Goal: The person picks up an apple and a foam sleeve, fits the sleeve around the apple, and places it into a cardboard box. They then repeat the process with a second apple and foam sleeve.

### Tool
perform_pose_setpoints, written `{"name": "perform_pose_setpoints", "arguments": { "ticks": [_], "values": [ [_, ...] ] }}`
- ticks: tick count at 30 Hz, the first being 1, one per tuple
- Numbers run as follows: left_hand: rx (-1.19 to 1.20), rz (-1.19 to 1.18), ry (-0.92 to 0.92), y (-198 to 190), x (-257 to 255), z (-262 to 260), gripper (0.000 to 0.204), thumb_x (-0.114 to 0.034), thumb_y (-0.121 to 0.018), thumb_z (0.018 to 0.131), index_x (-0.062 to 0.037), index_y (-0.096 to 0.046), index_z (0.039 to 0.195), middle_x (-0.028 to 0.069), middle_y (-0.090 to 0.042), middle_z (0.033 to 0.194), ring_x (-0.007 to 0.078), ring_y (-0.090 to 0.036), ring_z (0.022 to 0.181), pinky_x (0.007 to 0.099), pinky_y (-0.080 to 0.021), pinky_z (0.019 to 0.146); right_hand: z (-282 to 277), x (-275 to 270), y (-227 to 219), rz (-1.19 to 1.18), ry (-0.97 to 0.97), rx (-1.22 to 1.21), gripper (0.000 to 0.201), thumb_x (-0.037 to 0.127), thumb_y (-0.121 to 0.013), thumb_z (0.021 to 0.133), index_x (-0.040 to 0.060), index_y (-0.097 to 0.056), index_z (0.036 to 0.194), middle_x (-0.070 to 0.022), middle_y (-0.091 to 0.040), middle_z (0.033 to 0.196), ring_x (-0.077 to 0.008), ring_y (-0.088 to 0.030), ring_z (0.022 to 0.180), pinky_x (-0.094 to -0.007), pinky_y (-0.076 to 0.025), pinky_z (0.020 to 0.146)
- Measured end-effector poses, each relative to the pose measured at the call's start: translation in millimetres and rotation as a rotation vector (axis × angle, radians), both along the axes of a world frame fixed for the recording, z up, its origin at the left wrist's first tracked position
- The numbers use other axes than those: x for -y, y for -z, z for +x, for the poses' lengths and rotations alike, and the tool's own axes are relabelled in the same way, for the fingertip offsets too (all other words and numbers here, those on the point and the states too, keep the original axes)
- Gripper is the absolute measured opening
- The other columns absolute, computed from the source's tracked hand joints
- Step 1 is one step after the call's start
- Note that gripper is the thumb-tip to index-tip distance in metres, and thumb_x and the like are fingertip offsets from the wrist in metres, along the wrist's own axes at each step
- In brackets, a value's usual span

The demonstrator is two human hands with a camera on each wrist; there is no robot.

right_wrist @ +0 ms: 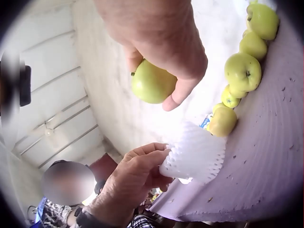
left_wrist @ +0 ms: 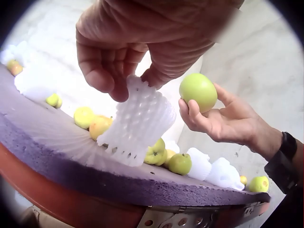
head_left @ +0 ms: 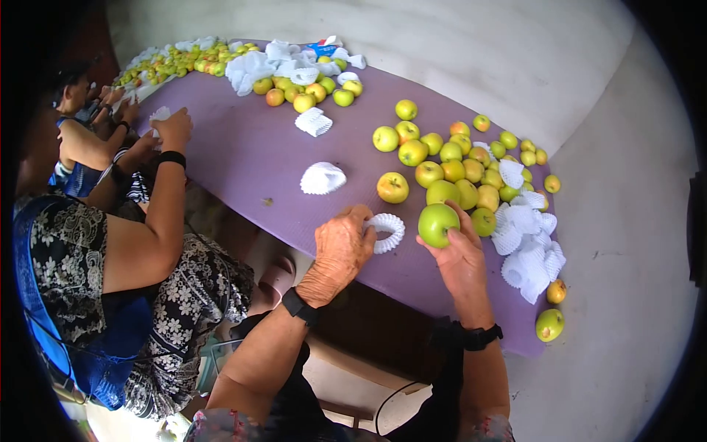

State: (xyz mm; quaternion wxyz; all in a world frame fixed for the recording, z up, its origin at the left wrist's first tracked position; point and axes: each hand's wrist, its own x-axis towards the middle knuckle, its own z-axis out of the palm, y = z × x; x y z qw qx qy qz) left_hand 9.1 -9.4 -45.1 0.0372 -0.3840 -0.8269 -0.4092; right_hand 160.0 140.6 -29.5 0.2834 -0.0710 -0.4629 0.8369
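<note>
The left hand (head_left: 344,243) pinches the edge of a white foam net sleeve (head_left: 388,233), whose round opening shows in the head view. In the left wrist view the sleeve (left_wrist: 137,123) hangs from the thumb and fingertips, flaring at its lower edge. To its right, the right hand (head_left: 460,261) holds a green apple (head_left: 438,225) between thumb and fingers, above the table's front edge. Apple and sleeve are apart. The right wrist view shows the apple (right_wrist: 153,83) gripped from above, its stem at one side.
Loose apples (head_left: 429,174) lie across the purple table (head_left: 243,155), with a heap of foam sleeves (head_left: 529,250) at the right. Two single sleeves (head_left: 322,178) (head_left: 314,122) lie left of the apples. More apples and sleeves cover the far end. Other people (head_left: 140,250) sit at the left.
</note>
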Motion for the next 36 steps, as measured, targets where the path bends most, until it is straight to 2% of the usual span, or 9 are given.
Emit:
{"name": "perform_pose_setpoints", "arguments": {
  "ticks": [2,14,17,20,23,29,32,33,36],
  "values": [
    [-0.002,-0.026,0.013,1,2,-3,0.02,-0.014,-0.068,0.078,-0.0063,-0.065,0.096,0.0126,-0.067,0.084,0.0319,-0.067,0.075,0.0421,-0.054,0.068,0,-1,4,0.028,-0.008,0.02,0.048,0.01,-0.051,0.096,0.0013,-0.039,0.141,-0.0148,-0.049,0.137,-0.0277,-0.051,0.125,-0.0514,-0.045,0.103],
    [-0.041,-0.082,0.012,6,10,-15,0.017,-0.014,-0.068,0.078,-0.0072,-0.065,0.094,0.01,-0.064,0.087,0.0299,-0.066,0.075,0.041,-0.054,0.068,-2,-9,15,-0.067,-0.012,-0.043,0.04,0.007,-0.058,0.091,-0.001,-0.051,0.13,-0.0103,-0.059,0.123,-0.0227,-0.057,0.116,-0.0474,-0.043,0.105],
    [-0.06,-0.07,-0.022,4,12,-20,0.017,-0.015,-0.069,0.078,-0.0069,-0.066,0.093,0.0106,-0.065,0.086,0.0296,-0.066,0.075,0.0406,-0.053,0.068,0,-11,20,-0.006,-0.011,-0.003,0.042,0.01,-0.054,0.092,-0.0037,-0.049,0.132,-0.0151,-0.057,0.128,-0.0308,-0.055,0.12,-0.0494,-0.041,0.107],
    [-0.011,-0.079,-0.002,5,14,-24,0.018,-0.015,-0.069,0.078,-0.006,-0.066,0.093,0.0124,-0.066,0.083,0.0303,-0.066,0.074,0.0402,-0.053,0.067,-1,-9,16,0.031,0.049,0.094,0.046,0.005,-0.06,0.087,-0.0017,-0.051,0.131,-0.0086,-0.06,0.121,-0.0197,-0.058,0.113,-0.0387,-0.042,0.103],
    [0.036,-0.05,0.019,5,12,-22,0.018,-0.016,-0.069,0.078,-0.0053,-0.065,0.092,0.0137,-0.067,0.08,0.0323,-0.066,0.073,0.0415,-0.053,0.067,2,-2,0,0.04,0.01,0.082,0.049,0.003,-0.059,0.086,-0.0023,-0.049,0.133,-0.0081,-0.059,0.122,-0.0181,-0.057,0.113,-0.035,-0.042,0.103],
    [0.061,-0.04,0.064,-5,7,-2,0.016,-0.014,-0.069,0.079,-0.0054,-0.061,0.09,0.0141,-0.067,0.079,0.0348,-0.066,0.074,0.0441,-0.052,0.067,2,26,-21,0.27,-0.036,0.165,0.056,0.001,-0.066,0.083,-0.0024,-0.047,0.135,-0.0084,-0.058,0.124,-0.018,-0.056,0.116,-0.0319,-0.046,0.1],
    [0.04,-0.028,0.086,-5,2,11,0.015,-0.011,-0.069,0.079,-0.0053,-0.06,0.09,0.0143,-0.067,0.077,0.035,-0.066,0.073,0.0442,-0.052,0.066,-1,34,-17,0.298,-0.095,0.21,0.057,0.003,-0.07,0.082,-0.002,-0.047,0.134,-0.0084,-0.059,0.123,-0.018,-0.057,0.114,-0.0307,-0.048,0.098],
    [0.025,-0.018,0.089,-3,1,15,0.015,-0.009,-0.069,0.079,-0.0052,-0.06,0.089,0.0142,-0.066,0.076,0.035,-0.066,0.073,0.0441,-0.052,0.065,0,37,-18,0.268,-0.099,0.245,0.055,0.01,-0.073,0.08,-0.0008,-0.052,0.13,-0.0116,-0.055,0.128,-0.0197,-0.053,0.12,-0.0334,-0.044,0.102],
    [0.135,0.003,0.085,-4,-2,20,0.014,-0.007,-0.068,0.079,-0.0049,-0.059,0.09,0.0144,-0.066,0.075,0.035,-0.066,0.072,0.0436,-0.052,0.065,-5,28,2,0.695,0.119,0.263,0.054,0.016,-0.076,0.078,0.0008,-0.057,0.126,-0.0169,-0.048,0.136,-0.0238,-0.044,0.13,-0.0387,-0.037,0.108]
  ]
}}
